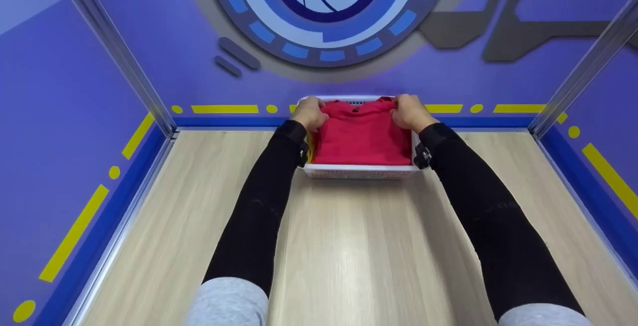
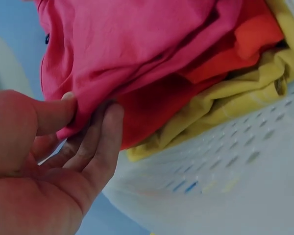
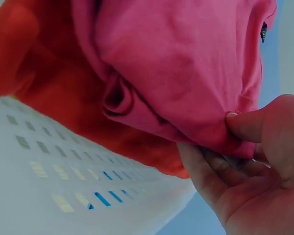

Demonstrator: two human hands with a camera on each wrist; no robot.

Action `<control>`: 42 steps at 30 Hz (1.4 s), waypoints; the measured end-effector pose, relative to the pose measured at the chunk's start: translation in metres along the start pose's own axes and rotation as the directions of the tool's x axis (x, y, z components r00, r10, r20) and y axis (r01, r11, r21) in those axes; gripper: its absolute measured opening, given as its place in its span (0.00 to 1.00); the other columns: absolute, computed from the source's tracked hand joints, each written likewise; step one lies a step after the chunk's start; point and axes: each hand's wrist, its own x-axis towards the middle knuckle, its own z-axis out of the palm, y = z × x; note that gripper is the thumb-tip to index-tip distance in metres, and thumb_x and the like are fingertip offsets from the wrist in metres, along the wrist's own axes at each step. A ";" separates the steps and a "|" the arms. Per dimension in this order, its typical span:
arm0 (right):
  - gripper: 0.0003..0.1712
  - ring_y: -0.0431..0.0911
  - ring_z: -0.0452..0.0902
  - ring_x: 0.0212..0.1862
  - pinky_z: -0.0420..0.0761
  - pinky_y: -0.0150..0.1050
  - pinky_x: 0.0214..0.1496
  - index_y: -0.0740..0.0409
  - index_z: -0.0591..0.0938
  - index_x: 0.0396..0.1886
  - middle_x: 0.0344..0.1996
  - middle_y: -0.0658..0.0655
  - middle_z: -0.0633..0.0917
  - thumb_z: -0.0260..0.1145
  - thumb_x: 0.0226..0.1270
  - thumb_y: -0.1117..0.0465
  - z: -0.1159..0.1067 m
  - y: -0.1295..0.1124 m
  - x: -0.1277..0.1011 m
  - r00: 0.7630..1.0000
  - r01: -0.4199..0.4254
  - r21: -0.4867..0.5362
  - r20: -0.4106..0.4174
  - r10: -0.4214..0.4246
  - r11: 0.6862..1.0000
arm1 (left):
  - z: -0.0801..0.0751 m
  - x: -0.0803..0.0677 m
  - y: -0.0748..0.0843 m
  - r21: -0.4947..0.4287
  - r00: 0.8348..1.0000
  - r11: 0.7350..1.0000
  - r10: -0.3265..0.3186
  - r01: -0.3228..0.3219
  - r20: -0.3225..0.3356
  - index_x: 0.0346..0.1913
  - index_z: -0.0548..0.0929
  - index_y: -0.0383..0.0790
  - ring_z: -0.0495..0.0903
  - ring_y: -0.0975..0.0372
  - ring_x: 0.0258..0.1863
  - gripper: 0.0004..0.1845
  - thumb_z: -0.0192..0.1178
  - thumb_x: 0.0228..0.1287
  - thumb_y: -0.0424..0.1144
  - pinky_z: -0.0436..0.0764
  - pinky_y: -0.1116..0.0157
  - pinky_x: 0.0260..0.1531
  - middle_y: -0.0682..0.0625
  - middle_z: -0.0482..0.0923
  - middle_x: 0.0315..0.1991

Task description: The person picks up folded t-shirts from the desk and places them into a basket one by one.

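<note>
A folded red shirt (image 1: 363, 134), pinkish in the wrist views, lies on top in a white plastic basket (image 1: 359, 170) with small holes in its walls. My left hand (image 1: 310, 113) pinches the shirt's far left corner between thumb and fingers. At the far right corner, my right hand (image 1: 411, 112) pinches it the same way. Beneath it, the left wrist view shows an orange-red garment (image 2: 250, 44) and a yellow garment (image 2: 220, 103). A small dark label (image 3: 264, 32) sits at the shirt's neckline.
The basket stands on a wood-grain tabletop (image 1: 329, 246), close against the blue-purple back wall (image 1: 149, 47) with its round printed design. Side panels with yellow stripes flank the table, joined at metal corner posts (image 1: 119, 52).
</note>
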 end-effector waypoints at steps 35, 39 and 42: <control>0.12 0.57 0.86 0.46 0.85 0.53 0.56 0.66 0.92 0.50 0.45 0.66 0.93 0.63 0.80 0.67 -0.008 -0.011 -0.065 0.952 0.284 0.052 0.105 -0.288 0.957 | -0.009 -0.101 0.003 0.163 0.929 0.914 0.361 -0.371 0.087 0.61 0.90 0.36 0.86 0.53 0.56 0.14 0.62 0.80 0.33 0.85 0.55 0.62 0.43 0.90 0.58; 0.10 0.45 0.80 0.37 0.80 0.41 0.46 0.60 0.93 0.44 0.34 0.56 0.91 0.66 0.81 0.63 0.001 -0.018 -0.078 0.907 0.336 0.062 0.249 -0.340 0.940 | 0.004 -0.111 -0.002 0.198 0.890 0.873 0.406 -0.445 0.210 0.52 0.94 0.39 0.86 0.57 0.51 0.10 0.65 0.81 0.37 0.84 0.58 0.61 0.49 0.93 0.47; 0.14 0.43 0.76 0.34 0.76 0.39 0.44 0.58 0.92 0.40 0.28 0.52 0.86 0.64 0.85 0.59 0.009 -0.020 -0.082 0.903 0.322 0.057 0.280 -0.325 0.945 | 0.014 -0.113 -0.005 0.205 0.879 0.866 0.402 -0.455 0.255 0.38 0.93 0.43 0.79 0.61 0.36 0.15 0.62 0.84 0.44 0.80 0.63 0.47 0.54 0.84 0.30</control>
